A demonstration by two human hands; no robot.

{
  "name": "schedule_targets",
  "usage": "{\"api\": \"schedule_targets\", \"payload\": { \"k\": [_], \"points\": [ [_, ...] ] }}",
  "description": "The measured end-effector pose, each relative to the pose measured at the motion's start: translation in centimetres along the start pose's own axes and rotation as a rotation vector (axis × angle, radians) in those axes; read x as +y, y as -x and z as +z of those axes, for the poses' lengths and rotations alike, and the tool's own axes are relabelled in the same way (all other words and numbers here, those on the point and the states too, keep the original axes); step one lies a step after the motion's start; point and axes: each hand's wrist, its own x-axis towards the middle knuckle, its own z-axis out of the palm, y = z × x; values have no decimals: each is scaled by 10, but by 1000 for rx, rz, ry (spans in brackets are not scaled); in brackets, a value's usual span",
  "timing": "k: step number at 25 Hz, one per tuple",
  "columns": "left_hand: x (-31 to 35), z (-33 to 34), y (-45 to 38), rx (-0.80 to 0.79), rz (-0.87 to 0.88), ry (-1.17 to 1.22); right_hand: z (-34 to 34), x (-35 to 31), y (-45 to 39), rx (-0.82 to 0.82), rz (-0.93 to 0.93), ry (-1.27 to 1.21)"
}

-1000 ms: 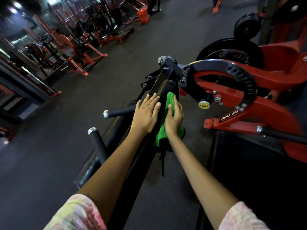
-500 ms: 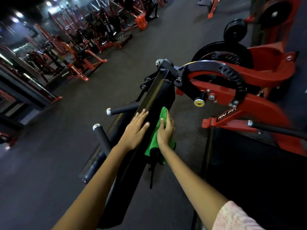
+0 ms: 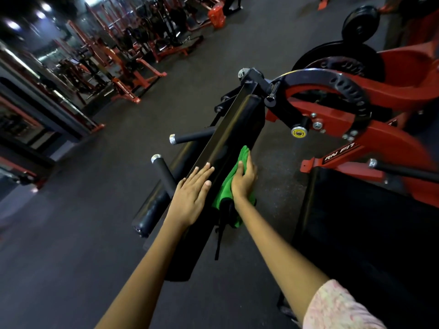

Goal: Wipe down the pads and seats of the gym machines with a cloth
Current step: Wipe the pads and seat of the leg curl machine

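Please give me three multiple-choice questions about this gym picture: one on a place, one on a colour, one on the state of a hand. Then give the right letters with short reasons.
1. Where is the crumpled cloth?
A. on the floor
B. against the right side of the long black padded bench
C. on a red frame

2. What colour is the cloth?
A. green
B. white
C. blue

3. How is the left hand?
A. clenched
B. pinching the cloth
C. flat on the pad

Answers: B, the right hand presses it there; A, it is bright green; C, its fingers lie straight.
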Motion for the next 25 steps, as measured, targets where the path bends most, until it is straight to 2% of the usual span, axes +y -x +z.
{"api": "schedule_targets", "payload": {
  "k": [2,4,8,13,16,18,19,21,23,25],
  "points": [
    [1,0,1,-11,-17,33,-3,10,35,-13,14,-13],
    [0,-1,2,-19,-16,48,-6,8,62,6,-89,-28],
    [0,0,0,-11,1,66,-3,-8,48,12,-211,20],
    [-7,0,1,22,36,144,-7,15,83,0,-33,43],
    [0,-5,4,41,-40,312,-10,9,114,9,-188,27],
    [-6,-14,17,-81,-55,410,-9,4,108,6,-295,65],
    [-13,-18,27,-162,-36,408,-8,7,104,10,-291,94],
    [-25,-22,59,-243,15,336,-11,17,109,2,-139,88],
    [-34,-21,86,-200,57,240,-15,27,137,-46,1,57],
    [-36,-17,93,-105,62,192,-18,29,167,-55,-77,39]
  ]
}}
